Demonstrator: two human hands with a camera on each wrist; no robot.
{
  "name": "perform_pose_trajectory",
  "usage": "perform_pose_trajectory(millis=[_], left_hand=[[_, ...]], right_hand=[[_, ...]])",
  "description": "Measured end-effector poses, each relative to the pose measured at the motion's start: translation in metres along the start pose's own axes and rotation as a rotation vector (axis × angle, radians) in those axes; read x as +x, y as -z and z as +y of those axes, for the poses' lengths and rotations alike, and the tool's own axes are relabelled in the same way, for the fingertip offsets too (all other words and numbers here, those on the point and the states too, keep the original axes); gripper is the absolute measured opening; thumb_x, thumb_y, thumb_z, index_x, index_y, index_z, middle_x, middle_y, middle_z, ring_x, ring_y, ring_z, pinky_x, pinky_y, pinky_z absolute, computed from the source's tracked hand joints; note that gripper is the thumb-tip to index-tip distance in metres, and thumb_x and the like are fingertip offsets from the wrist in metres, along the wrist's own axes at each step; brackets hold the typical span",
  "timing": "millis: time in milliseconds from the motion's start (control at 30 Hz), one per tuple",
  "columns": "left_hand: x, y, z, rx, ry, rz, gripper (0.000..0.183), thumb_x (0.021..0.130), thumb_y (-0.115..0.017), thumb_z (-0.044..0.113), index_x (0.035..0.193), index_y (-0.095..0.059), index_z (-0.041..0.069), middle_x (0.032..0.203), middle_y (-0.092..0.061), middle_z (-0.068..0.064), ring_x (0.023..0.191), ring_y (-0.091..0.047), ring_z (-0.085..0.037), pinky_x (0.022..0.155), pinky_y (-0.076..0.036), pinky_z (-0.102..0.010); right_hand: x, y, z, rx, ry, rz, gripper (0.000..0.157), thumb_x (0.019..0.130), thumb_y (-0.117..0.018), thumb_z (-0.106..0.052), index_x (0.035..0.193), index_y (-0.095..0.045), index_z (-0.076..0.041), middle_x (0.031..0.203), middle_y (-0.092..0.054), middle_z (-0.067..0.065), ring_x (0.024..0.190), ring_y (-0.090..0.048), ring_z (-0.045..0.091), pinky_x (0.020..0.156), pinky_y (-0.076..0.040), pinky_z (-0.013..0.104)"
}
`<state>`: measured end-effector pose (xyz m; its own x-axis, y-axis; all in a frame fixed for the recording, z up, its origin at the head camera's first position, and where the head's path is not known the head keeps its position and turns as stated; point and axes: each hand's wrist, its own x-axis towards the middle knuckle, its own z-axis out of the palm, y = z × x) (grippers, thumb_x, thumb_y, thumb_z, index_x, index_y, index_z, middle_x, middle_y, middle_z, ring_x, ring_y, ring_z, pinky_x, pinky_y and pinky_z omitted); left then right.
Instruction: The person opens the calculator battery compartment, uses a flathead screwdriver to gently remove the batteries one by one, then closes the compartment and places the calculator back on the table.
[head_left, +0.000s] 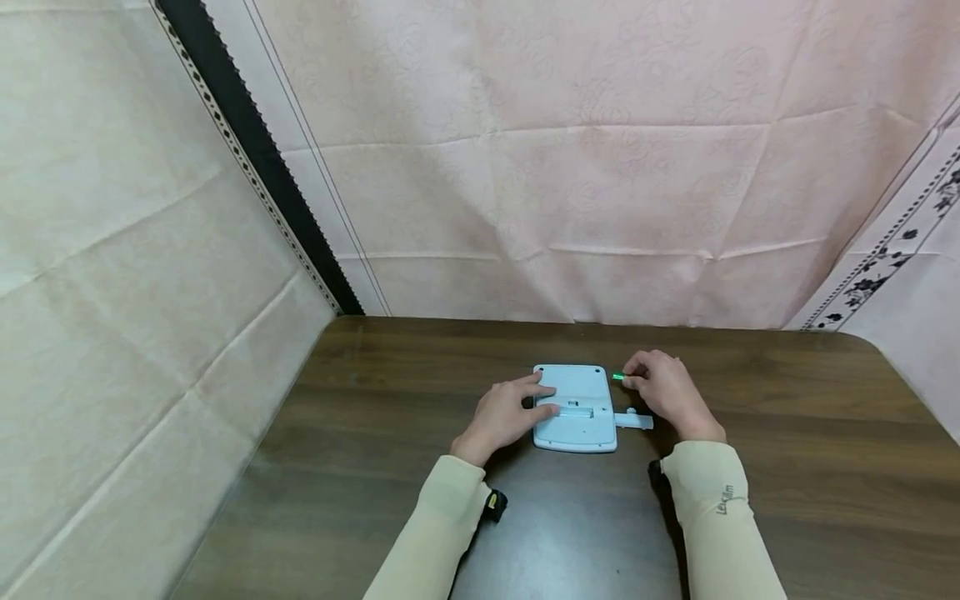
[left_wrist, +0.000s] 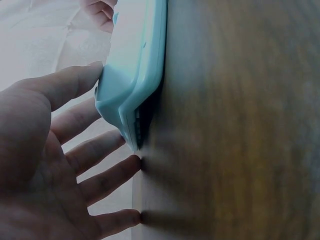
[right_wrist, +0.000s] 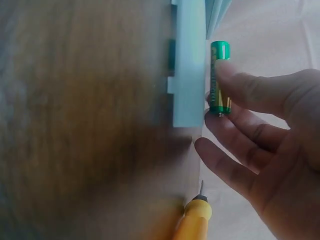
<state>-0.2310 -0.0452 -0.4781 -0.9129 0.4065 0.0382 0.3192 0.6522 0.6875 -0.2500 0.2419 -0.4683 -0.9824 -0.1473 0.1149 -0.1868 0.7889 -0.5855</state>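
Note:
A light blue plastic device point(head_left: 573, 383) lies on the table with a long narrow slot across its middle; whether the slot holds anything is too small to tell. My left hand point(head_left: 504, 415) rests on its left edge, fingers spread, the thumb touching its surface in the left wrist view. To the right of the device, my right hand point(head_left: 663, 387) pinches a green and gold battery point(right_wrist: 220, 80) between thumb and fingers, just above the table. Below that hand, a light blue strip with small tabs point(head_left: 634, 420), apparently a battery cover, lies against or beside the device's right edge.
A screwdriver with a yellow handle point(right_wrist: 194, 220) shows near the right hand in the right wrist view. The brown wooden table point(head_left: 360, 500) has its far edge beyond the device, where pale cloth point(head_left: 600, 183) hangs. More cloth hangs along the left side.

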Motion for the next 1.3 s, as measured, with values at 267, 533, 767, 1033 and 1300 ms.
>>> perform_pose_trajectory(millis=[267, 533, 767, 1033, 1300], left_hand=[[0.0005, 0.0, -0.0005, -0.007, -0.006, 0.002, 0.038, 0.103, -0.072, 0.037, 0.137, -0.075, 0.02, 0.16, -0.051, -0.002, 0.15, -0.044, -0.028, 0.124, -0.027, -0.058], [-0.0008, 0.0006, 0.0004, -0.01, 0.001, 0.002, 0.037, 0.103, -0.072, 0.038, 0.136, -0.076, 0.02, 0.16, -0.051, -0.002, 0.15, -0.044, -0.029, 0.122, -0.03, -0.059], [-0.0002, 0.0007, 0.0011, -0.005, 0.005, -0.002, 0.037, 0.103, -0.072, 0.038, 0.136, -0.076, 0.02, 0.16, -0.051, -0.002, 0.15, -0.044, -0.028, 0.124, -0.027, -0.059], [-0.0003, 0.0006, 0.0006, -0.004, 0.003, -0.003, 0.037, 0.103, -0.073, 0.037, 0.136, -0.075, 0.02, 0.16, -0.051, -0.003, 0.15, -0.044, -0.026, 0.125, -0.024, -0.058], [-0.0011, 0.0013, 0.0016, -0.005, 0.005, -0.002, 0.037, 0.103, -0.072, 0.038, 0.136, -0.075, 0.02, 0.16, -0.051, -0.002, 0.15, -0.044, -0.025, 0.125, -0.024, -0.057]], right_hand=[[0.0011, -0.0008, 0.0026, 0.008, -0.006, -0.032, 0.004, 0.095, -0.075, 0.003, 0.097, -0.073, 0.0, 0.095, -0.069, 0.014, 0.099, -0.065, 0.04, 0.117, -0.014, 0.078], [0.0009, -0.002, 0.0011, 0.009, -0.006, -0.044, 0.006, 0.095, -0.074, 0.005, 0.098, -0.074, 0.0, 0.098, -0.069, 0.015, 0.101, -0.065, 0.041, 0.118, -0.01, 0.078], [-0.0009, -0.0014, -0.0002, 0.001, 0.002, -0.04, 0.011, 0.096, -0.071, 0.007, 0.104, -0.076, 0.001, 0.103, -0.069, 0.018, 0.105, -0.064, 0.043, 0.117, -0.01, 0.079], [-0.0024, -0.001, 0.0001, 0.013, -0.01, -0.057, 0.014, 0.097, -0.072, 0.006, 0.109, -0.075, 0.003, 0.108, -0.067, 0.022, 0.103, -0.064, 0.042, 0.115, -0.025, 0.075], [-0.0042, 0.0041, -0.0016, 0.012, -0.009, -0.088, 0.019, 0.097, -0.073, 0.001, 0.116, -0.073, 0.005, 0.112, -0.068, 0.024, 0.103, -0.065, 0.041, 0.103, -0.045, 0.069]])
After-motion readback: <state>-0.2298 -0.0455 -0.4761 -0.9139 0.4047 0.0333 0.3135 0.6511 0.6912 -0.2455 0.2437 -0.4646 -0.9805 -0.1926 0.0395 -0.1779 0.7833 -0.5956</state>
